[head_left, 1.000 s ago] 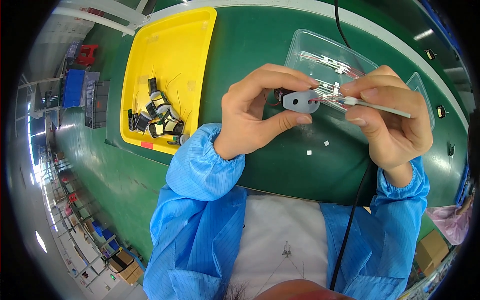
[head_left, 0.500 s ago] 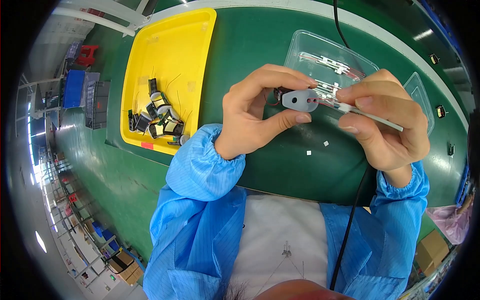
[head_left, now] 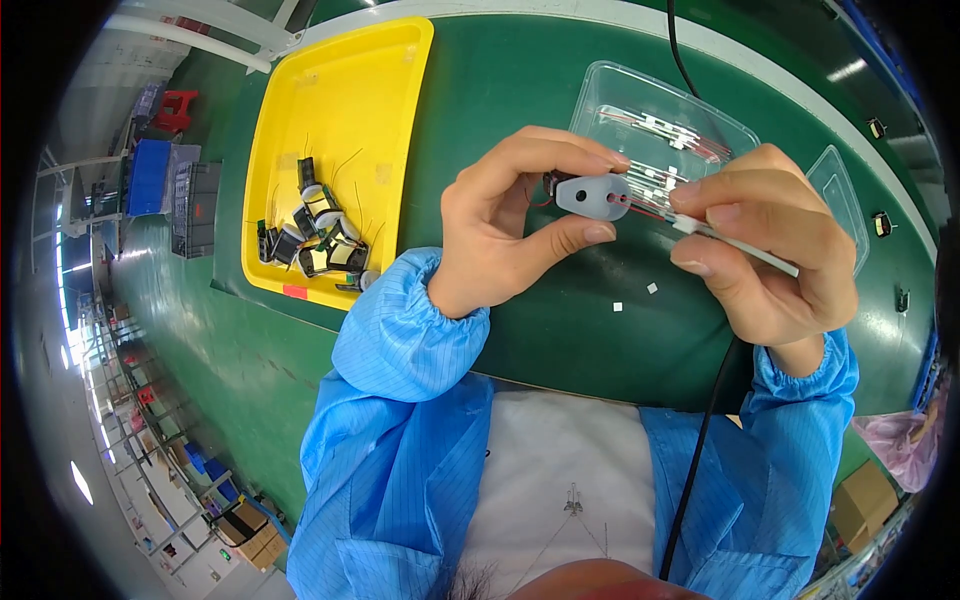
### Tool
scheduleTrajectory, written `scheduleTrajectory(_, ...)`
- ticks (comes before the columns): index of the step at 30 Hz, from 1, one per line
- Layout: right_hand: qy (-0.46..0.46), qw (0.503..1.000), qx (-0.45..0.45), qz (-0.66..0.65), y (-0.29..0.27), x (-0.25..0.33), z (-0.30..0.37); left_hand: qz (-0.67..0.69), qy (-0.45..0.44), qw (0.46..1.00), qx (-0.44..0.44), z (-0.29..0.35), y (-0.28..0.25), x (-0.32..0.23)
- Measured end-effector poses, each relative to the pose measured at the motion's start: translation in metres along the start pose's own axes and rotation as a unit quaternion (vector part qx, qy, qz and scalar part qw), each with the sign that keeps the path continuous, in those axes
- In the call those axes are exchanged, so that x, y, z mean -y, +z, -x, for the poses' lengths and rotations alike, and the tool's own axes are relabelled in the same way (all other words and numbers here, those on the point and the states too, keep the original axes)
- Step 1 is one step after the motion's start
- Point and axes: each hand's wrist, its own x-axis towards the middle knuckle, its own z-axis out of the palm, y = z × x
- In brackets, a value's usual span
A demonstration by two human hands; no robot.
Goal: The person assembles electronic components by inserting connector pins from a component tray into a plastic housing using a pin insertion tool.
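Observation:
Between thumb and fingers, my left hand grips a small grey plastic housing with two holes in its face and a dark part at its left end. Thin red wires run from one hole toward my right hand. That hand pinches a slim white strip with a white connector-like end, to which the wires lead. Both hands are raised over the green table. Behind them, a clear plastic box holds several white strips with red wires.
A yellow tray at the left holds several black-and-white assemblies with thin wires. Two small white squares lie on the table. A clear lid is at the right, near small dark parts. A black cable hangs across the front edge.
The grey housing and my left hand have shifted slightly left. A longer stretch of red wire shows between the housing and the strip in my right hand.

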Motion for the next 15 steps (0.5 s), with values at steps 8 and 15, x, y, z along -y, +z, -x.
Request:
scheduleTrajectory(8,0.007,1.000,-0.003,-0.022,-0.0006,-0.0016,0.0011,0.004,0.014,1.000,0.010,-0.0007,-0.0015,0.0022)
scheduleTrajectory(15,-0.003,1.000,0.006,-0.006,-0.0004,-0.0003,0.0003,0.006,0.013,1.000,0.014,0.0000,-0.0009,0.0046)
